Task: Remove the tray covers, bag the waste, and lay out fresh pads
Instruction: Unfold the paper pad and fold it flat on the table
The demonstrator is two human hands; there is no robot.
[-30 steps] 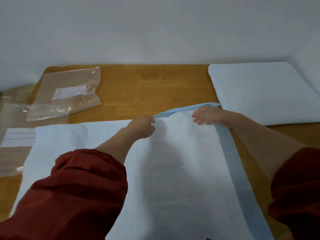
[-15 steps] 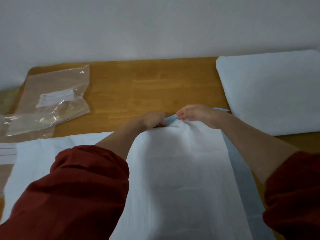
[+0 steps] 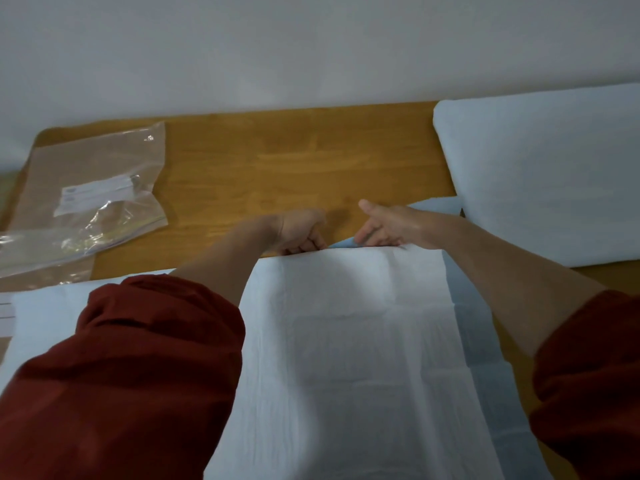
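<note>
Pad (image 3: 346, 341) white, quilted, blue-bordered; left hand (image 3: 299, 230) seemingly pinches edge.

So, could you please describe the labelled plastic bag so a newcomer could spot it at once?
Start at the wooden table and go to its far left corner, near the wall. The clear plastic bag lies flat there, crinkled. Unlike the white pad in front of it, it is see-through and carries a white label.

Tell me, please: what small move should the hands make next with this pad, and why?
Probably slide both hands apart along the far edge of the pad to flatten it: the left hand grips that edge, the right hand touches it, and a blue strip peeks out between them.
</note>
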